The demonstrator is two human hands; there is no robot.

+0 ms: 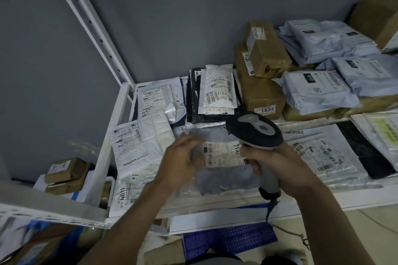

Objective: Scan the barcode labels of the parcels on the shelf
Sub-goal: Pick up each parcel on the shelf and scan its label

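- Dim, cool, even light; no strong shadows.
- The left hand [183,157] is smeared with motion blur.
- Soft glare sits on the shiny plastic parcels [323,153].
- Wide-angle bending curves the shelf post [90,21] and the edges.

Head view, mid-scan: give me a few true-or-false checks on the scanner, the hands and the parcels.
1. The right hand grips the barcode scanner. True.
2. The scanner head is over the grey parcel with a white label. True.
3. The left hand holds a second scanner. False: it holds no scanner; it is blurred at the grey parcel's left edge.
4. The brown box marked 1834 lies on the floor. False: it is on the shelf.
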